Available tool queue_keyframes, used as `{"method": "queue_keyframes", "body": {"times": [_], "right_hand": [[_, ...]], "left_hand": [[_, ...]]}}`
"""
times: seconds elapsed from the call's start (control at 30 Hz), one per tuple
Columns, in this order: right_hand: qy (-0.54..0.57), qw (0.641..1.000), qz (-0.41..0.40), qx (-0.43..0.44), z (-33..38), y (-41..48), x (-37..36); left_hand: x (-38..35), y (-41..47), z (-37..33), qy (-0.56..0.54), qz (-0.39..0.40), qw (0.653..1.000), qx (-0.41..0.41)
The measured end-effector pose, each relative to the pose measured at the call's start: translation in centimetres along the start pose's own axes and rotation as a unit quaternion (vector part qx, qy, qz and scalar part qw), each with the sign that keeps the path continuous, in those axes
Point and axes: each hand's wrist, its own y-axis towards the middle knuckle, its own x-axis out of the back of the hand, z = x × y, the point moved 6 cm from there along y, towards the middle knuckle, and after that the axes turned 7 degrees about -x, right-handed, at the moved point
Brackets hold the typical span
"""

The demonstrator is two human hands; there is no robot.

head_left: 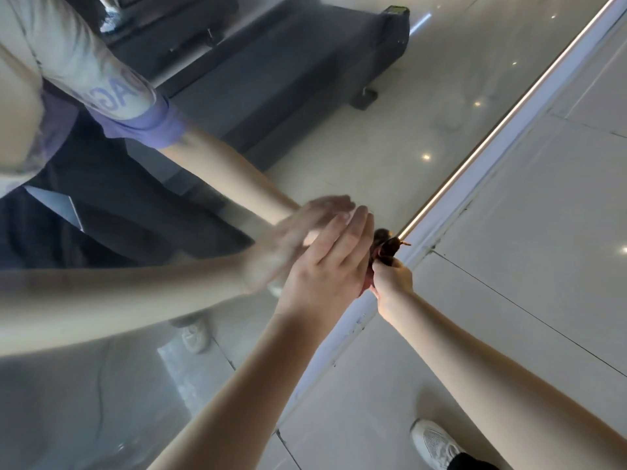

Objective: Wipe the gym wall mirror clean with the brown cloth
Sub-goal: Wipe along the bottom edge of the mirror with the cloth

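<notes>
Nearest the camera, a white sneaker is noted on the pale tiled floor. Both forearms are extended forward to the foot of the gym wall mirror.

The left hand is held flat, fingers straight and together. Its fingertips meet their own reflection, so it is judged to be laid against the glass; nothing is held in it.

The right hand is closed in a fist around the brown cloth. The cloth is bunched into a small wad, with only a dark tuft and a frayed end showing above the knuckles. It is located at the mirror's lower edge, just beside the white frame and the near end of the lit strip. Whether it touches the glass cannot be told.

Handling assessment: the cloth is judged light, soft and fully pliable, with no slip risk. A wadded grip presents little wiping face, so spreading it under a flat palm is advised. The mirror is rigid and breakable, and even, moderate pressure is recommended.

A grey haze is observed across the lower glass. Farther off, a dark treadmill is seen in reflection.
</notes>
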Motion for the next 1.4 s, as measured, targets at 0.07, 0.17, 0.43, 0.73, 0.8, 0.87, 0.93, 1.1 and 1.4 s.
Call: {"method": "queue_keyframes", "body": {"times": [0.07,0.17,0.43,0.73,0.8,0.87,0.93,1.1,1.4], "right_hand": [[0.029,0.999,-0.011,0.031,2.3,0.3,0.4],[0.076,0.992,0.002,0.101,6.2,0.8,1.1],[-0.012,0.997,0.026,0.069,4.4,3.8,1.5],[-0.013,0.982,-0.006,0.188,11.9,2.4,2.6],[-0.033,0.983,-0.011,0.179,10.9,3.2,2.6],[-0.041,0.993,0.004,0.112,9.3,4.0,2.5],[-0.051,0.997,0.023,0.053,8.5,4.2,2.4],[-0.036,0.999,0.026,-0.003,11.1,3.9,2.9],[-0.032,0.996,0.074,0.028,8.9,5.6,2.5]], "left_hand": [[-0.4,1.1,0.2,0.009,0.015,1.000,0.001],[-1.5,1.1,-0.4,0.066,0.042,0.996,-0.050],[-2.2,0.9,-0.1,0.091,0.054,0.993,-0.059],[-1.4,1.4,-0.2,0.053,0.054,0.997,-0.031],[-1.4,1.6,-0.2,0.037,0.038,0.998,-0.018],[-1.5,2.0,-0.5,0.020,0.019,1.000,-0.014],[-1.4,2.6,-0.6,-0.003,0.016,1.000,-0.015],[-1.8,5.2,-0.5,0.011,0.020,0.999,-0.023],[-3.8,14.0,0.1,-0.018,0.006,1.000,-0.025]]}}
